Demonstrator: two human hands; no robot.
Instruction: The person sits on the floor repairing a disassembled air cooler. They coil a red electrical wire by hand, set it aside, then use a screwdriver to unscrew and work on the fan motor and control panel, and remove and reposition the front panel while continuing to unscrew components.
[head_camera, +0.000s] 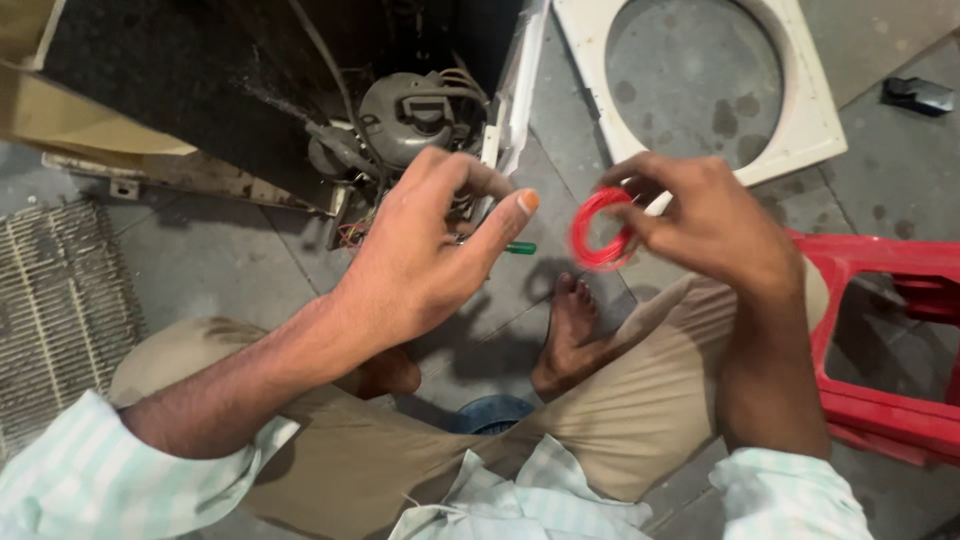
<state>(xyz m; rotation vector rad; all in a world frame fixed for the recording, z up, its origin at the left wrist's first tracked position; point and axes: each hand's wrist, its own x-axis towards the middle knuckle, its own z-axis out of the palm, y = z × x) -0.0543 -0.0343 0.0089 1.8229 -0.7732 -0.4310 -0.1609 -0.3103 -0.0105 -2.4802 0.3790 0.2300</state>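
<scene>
Two bare hands hover over the person's crossed legs, and the work looks barely begun. Far left, a metal grille (60, 310) lies flat on the floor. Next, the opened appliance (300, 90) shows its grey motor (415, 110), with loose coloured wires (352, 232) hanging untouched below it. The left hand (420, 255) is spread wide, holding nothing, thumb raised. Just beyond it, a green-handled tool (520, 248) rests on the floor. The right hand (705, 225) pinches a small coil of red wire (598, 230), wound and not yet connected. A red plastic stool (890, 340) stands rightmost.
</scene>
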